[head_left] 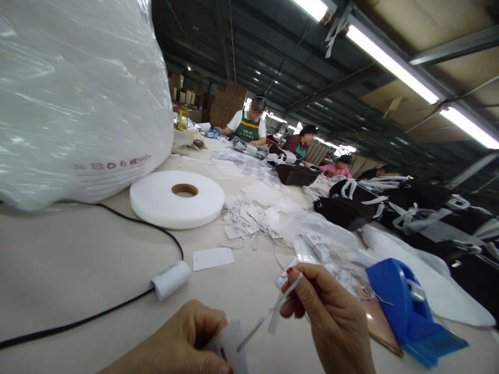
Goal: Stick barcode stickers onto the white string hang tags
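Note:
At the bottom of the head view, my left hand (183, 337) is closed on a white paper hang tag (234, 343). A thin pale string (257, 328) runs from the tag up to my right hand (331, 311), whose thumb and fingers pinch its end. A narrow white strip hangs below those right fingertips. Behind my hands lies a heap of white tags (249, 218) with strings, and one single blank-looking tag (213, 258) rests flat on the table. Part of the held tag is hidden by my left fingers.
A large white tape roll (156, 200) lies left of the tags, beside a big plastic bag (78, 104). A black cable (97, 314) crosses the table. At right are a blue tape dispenser (401, 301) and piled dark bags (346, 210). Several co-workers sit farther back.

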The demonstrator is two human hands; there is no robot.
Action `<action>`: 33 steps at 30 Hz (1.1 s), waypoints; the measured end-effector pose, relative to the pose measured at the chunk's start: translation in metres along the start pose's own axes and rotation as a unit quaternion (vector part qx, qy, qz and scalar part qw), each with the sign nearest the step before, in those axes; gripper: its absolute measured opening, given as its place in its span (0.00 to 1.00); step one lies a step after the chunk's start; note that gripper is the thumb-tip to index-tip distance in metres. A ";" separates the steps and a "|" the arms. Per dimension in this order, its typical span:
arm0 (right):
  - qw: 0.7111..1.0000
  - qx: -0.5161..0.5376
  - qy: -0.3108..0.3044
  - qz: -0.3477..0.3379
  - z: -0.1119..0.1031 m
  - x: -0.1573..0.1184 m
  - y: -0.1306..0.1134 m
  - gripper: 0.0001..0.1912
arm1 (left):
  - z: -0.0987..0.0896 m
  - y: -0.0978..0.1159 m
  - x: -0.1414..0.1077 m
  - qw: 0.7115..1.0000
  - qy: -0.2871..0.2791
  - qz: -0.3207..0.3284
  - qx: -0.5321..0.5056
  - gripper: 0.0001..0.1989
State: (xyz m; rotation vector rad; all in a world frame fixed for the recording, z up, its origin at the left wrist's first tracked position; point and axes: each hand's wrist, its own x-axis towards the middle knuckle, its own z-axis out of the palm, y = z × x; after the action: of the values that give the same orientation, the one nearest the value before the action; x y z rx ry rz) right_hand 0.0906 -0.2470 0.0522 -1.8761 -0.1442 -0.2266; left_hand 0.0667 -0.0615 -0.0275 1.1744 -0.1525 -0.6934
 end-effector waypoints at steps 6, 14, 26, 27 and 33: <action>0.999 0.042 0.005 0.005 0.002 0.000 -0.002 0.11 | -0.001 -0.002 -0.001 0.999 -0.019 -0.004 -0.036 0.20; 0.998 0.058 -0.016 -0.009 0.004 0.002 -0.009 0.09 | 0.001 -0.009 0.006 0.992 -0.003 0.098 -0.081 0.26; 0.992 0.061 -0.067 -0.092 0.004 0.002 -0.023 0.04 | 0.001 -0.008 0.007 0.997 0.047 0.067 0.006 0.41; 0.991 0.058 -0.069 -0.100 0.005 0.002 -0.024 0.04 | 0.001 -0.008 0.008 0.997 0.049 0.064 0.015 0.42; 0.985 0.046 -0.070 -0.151 0.007 0.003 -0.034 0.04 | 0.001 -0.005 0.006 0.989 0.069 0.060 0.117 0.42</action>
State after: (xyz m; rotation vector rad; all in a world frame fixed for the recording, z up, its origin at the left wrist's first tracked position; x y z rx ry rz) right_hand 0.0871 -0.2295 0.0817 -1.7716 -0.5295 -0.2907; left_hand 0.0690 -0.0665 -0.0328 1.4216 -0.1907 -0.4942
